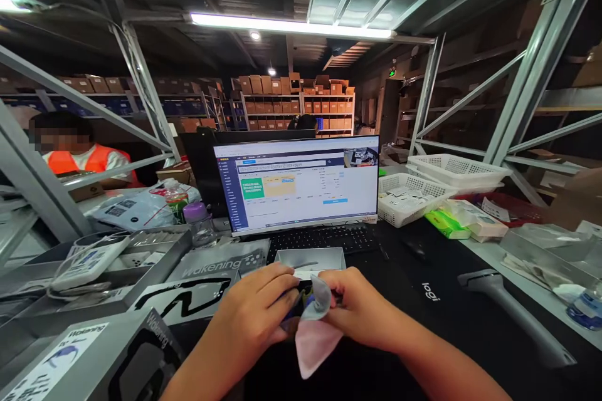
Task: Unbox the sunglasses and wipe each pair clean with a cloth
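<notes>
Head view now, and the grey-and-pink cloth [317, 348] hangs just this side of the open box [324, 257], pinched in my right hand [360, 307], best worked with light, even pressure, forearms angling inward, my left hand [256, 307] curled alongside, its grip too hidden to tell.

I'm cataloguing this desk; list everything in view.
Cloth: one, pink-grey, front centre
Open box: one, grey, beyond cloth
Lit monitor: one, white-screened, centre
Keyboard: one, black, below monitor
Mouse: one, black, right
Scanner: one, grey, right
Baskets: two-plus, white, right
Purple-lidded bottle: one, clear, left
Printed boxes: several, grey, left
Cartons: many, brown, background
People: two, one orange-vested, background
Left hand: one, bare, centre
Right hand: one, bare, holding cloth
</notes>
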Available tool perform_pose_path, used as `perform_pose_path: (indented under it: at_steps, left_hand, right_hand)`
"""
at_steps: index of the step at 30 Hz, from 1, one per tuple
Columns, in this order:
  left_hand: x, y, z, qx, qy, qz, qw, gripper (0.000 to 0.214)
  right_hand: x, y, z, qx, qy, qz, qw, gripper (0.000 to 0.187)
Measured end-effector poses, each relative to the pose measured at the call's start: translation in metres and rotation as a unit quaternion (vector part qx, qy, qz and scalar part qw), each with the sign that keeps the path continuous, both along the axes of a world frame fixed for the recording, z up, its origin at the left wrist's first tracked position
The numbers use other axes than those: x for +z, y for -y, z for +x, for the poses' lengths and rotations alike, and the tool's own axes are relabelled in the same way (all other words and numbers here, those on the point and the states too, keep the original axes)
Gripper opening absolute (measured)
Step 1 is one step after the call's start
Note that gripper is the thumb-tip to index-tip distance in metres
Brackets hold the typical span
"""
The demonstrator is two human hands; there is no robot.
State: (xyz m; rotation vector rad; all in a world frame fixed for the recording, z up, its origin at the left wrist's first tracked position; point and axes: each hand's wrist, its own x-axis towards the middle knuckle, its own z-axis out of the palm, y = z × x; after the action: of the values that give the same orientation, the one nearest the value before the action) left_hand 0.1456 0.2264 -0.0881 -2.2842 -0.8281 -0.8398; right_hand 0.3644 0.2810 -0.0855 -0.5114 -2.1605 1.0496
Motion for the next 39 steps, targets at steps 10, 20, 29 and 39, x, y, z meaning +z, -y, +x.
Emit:
perform_pose_path:
  at_steps: [10, 20, 29, 39]
  left_hand:
    - [0.024, 0.016, 0.01, -0.072, 0.053, -0.073, 0.993, 0.007]
    - [0.006, 0.012, 0.017, -0.033, 0.006, -0.009, 0.999, 0.014]
    - [0.023, 0.029, 0.015, -0.038, 0.03, 0.014, 0.999, 0.009]
    - [0.003, 0.01, 0.021, -0.005, -0.005, 0.058, 0.998, 0.015]
  right_hand:
    - [0.031, -0.024, 0.048, 0.163, 0.114, -0.035, 0.979, 0.03]
    - [0.004, 0.016, 0.0, -0.052, 0.045, -0.011, 0.998, 0.027]
    - [0.037, -0.016, 0.056, 0.146, 0.119, 0.009, 0.982, 0.035]
    - [0.007, -0.001, 0.009, -0.013, 0.032, -0.058, 0.998, 0.041]
